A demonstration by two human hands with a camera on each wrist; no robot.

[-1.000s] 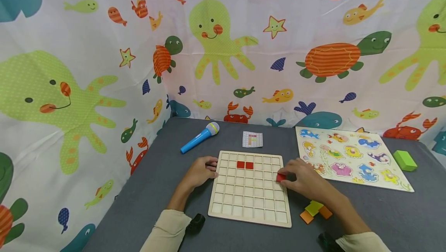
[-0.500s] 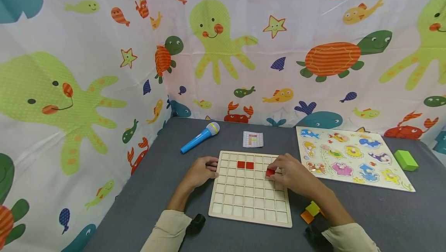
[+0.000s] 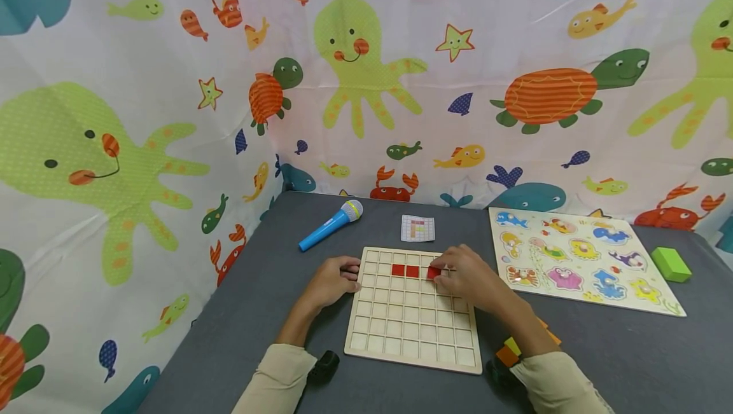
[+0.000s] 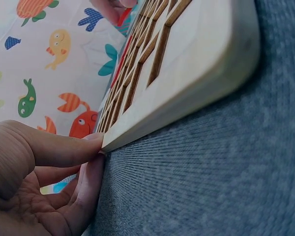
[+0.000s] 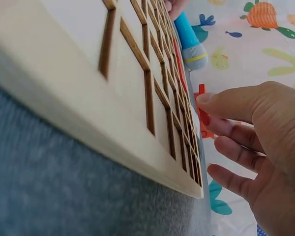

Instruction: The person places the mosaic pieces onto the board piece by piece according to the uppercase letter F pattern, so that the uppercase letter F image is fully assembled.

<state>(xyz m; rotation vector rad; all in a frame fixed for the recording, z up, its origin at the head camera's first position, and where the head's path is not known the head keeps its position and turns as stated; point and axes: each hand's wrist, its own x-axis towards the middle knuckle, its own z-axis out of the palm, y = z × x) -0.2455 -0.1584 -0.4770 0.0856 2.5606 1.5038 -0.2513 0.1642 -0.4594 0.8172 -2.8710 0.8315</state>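
Note:
A light wooden grid board lies on the dark table, with two red square tiles side by side in one of its upper rows. At the board's left edge, my left hand pinches the rim between thumb and fingers. My right hand holds a third red square tile between thumb and fingertips, over the board just right of the other two. The right wrist view shows that red tile on edge, above the grid; its other fingers are loosely bent.
Orange and yellow-green tiles lie by my right forearm, partly covered. A small printed grid card and a blue toy microphone sit behind the board. A sea-animal puzzle and green block are at right.
My right hand has carried the red tile leftward from the board's right edge toward the two placed red tiles. My left hand has stayed at the left rim.

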